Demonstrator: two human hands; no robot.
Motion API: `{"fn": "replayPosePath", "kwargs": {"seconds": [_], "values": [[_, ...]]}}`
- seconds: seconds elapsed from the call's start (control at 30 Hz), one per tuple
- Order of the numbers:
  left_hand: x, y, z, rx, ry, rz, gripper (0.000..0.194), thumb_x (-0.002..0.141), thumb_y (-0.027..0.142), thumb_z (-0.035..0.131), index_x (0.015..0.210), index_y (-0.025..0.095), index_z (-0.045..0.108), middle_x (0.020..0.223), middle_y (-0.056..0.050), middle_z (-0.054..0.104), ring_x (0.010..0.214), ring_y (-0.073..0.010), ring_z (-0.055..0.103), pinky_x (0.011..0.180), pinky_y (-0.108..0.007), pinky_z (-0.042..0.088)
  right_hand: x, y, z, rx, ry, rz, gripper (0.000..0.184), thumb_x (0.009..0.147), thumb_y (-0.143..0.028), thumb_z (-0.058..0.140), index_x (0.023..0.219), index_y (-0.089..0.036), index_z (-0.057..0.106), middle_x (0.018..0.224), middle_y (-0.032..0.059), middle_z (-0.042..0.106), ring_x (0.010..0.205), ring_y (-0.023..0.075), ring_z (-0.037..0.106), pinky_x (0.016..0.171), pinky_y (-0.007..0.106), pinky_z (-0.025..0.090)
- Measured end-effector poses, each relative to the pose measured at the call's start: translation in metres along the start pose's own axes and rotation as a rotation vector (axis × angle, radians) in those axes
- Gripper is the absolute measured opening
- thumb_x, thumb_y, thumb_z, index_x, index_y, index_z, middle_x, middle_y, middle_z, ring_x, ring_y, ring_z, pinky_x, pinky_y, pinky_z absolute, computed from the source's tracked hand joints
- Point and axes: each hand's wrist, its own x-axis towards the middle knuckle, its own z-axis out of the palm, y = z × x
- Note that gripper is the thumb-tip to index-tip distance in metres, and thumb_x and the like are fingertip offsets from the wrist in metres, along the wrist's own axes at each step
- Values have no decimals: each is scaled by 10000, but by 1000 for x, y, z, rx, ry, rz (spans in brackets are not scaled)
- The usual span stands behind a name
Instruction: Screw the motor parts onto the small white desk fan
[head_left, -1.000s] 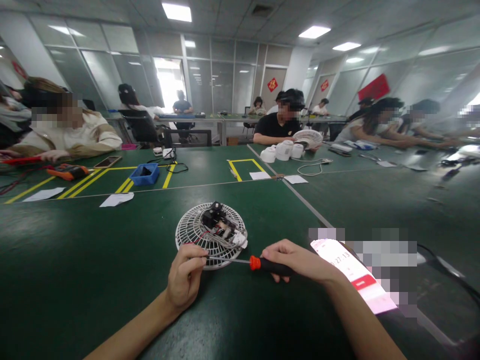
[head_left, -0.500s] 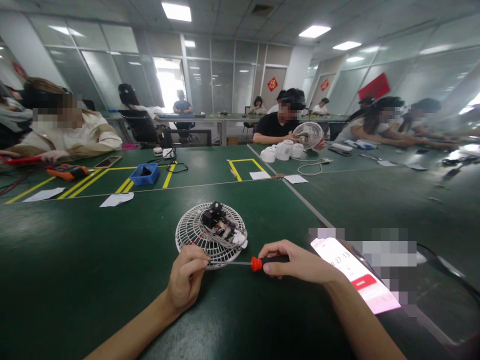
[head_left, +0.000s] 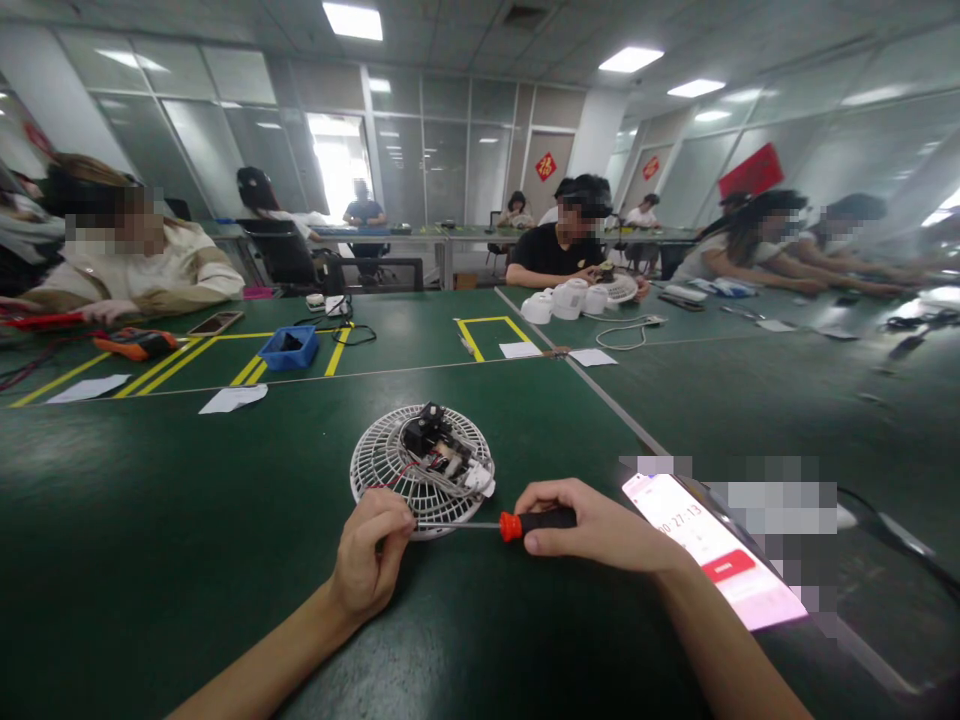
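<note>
A screwdriver [head_left: 517, 526] with a red and black handle lies level across the front of a fan. My right hand [head_left: 589, 528] is closed around its handle, with the metal shaft pointing left. At the other end my left hand [head_left: 375, 550] pinches the shaft's tip between thumb and fingers; whether a small part is also held there is hidden. Just behind both hands, a white round fan grille [head_left: 382, 465] rests on the table. On top of it sits a fan motor assembly [head_left: 442, 445] with black parts, wires and a white connector.
A lit phone [head_left: 720, 560] showing a timer lies by my right forearm. Farther back are a blue tray [head_left: 291, 348], paper slips [head_left: 232, 399], an orange multimeter [head_left: 139, 343] and white plastic housings [head_left: 566, 300]. Across the green table [head_left: 187, 560], a person in black [head_left: 555, 250] handles another fan.
Both hands and the screwdriver have shifted very slightly left; the grips are the same. The person across the table has lowered and tilted their fan grille.
</note>
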Motion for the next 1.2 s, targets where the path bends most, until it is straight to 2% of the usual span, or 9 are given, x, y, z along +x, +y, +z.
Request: {"fn": "replayPosePath", "kwargs": {"seconds": [0.07, 0.13, 0.23, 0.37, 0.57, 0.7, 0.83, 1.03, 1.2], "values": [[1, 1, -2, 60, -50, -4, 373, 957, 156, 575, 1318, 236, 534, 917, -44, 689, 867, -185, 646, 803, -359, 558, 0, 0, -1, 1, 8, -4, 324, 833, -453, 783, 1001, -180, 733, 904, 12, 676, 832, 181, 600, 739, 287, 430], [2, 2, -4, 128, -99, -4, 502, 984, 337, 568, 1454, 214, 442, 1035, -94, 719, 961, -229, 659, 865, -410, 551, -1, 0, -2, 27, 10, -8, 329, 837, -460, 776, 1003, -180, 731, 900, 12, 672, 837, 184, 598, 739, 288, 430], [4, 3, -6, 210, -70, -9, 669, 989, 491, 511, 1551, 186, 314, 1223, -152, 691, 1109, -280, 628, 941, -470, 523, -3, -1, -5, 79, 32, 0, 343, 837, -475, 771, 995, -175, 723, 906, 19, 674, 856, 188, 601, 755, 290, 437], [9, 3, -7, 311, 11, -34, 581, 967, 388, 556, 1494, 208, 392, 1369, -150, 611, 1253, -299, 547, 1025, -501, 480, -9, -7, -10, 115, 106, 83, 386, 827, -510, 760, 1001, -170, 710, 881, 23, 658, 767, 162, 581, 666, 270, 437], [30, 0, -7, 542, -58, -110, 388, 908, 317, 650, 1271, 211, 564, 1494, -160, 510, 1464, -393, 374, 1137, -647, 363, -16, -7, -21, 94, 194, 198, 452, 801, -584, 738, 961, -162, 713, 745, 0, 580, 632, 130, 522, 547, 248, 400], [48, -8, -2, 560, -111, -105, 323, 917, 316, 659, 1223, 227, 608, 1552, -138, 448, 1503, -390, 325, 1144, -678, 382, -19, -4, -24, 90, 219, 222, 433, 808, -573, 720, 936, -160, 696, 742, -1, 581, 617, 122, 516, 531, 243, 387], [59, -14, 7, 546, -156, -116, 225, 911, 317, 679, 1124, 245, 674, 1506, -109, 485, 1484, -385, 362, 1130, -695, 413, -19, -6, -23, 105, 237, 250, 420, 798, -567, 715, 906, -162, 685, 728, -6, 575, 613, 120, 516, 525, 242, 380], [60, -20, 18, 494, -134, -129, 129, 904, 288, 702, 1022, 236, 706, 1462, -92, 520, 1461, -372, 411, 1122, -687, 437, -17, -6, -20, 130, 250, 260, 428, 796, -572, 728, 918, -163, 702, 713, -4, 578, 622, 126, 521, 528, 244, 382], [58, -22, 26, 426, -84, -180, 102, 914, 271, 687, 1002, 219, 694, 1396, -87, 586, 1308, -298, 574, 1100, -582, 502, -19, -3, -20, 109, 260, 253, 416, 824, -572, 716, 932, -171, 706, 745, 8, 600, 636, 132, 533, 531, 244, 394]]}}
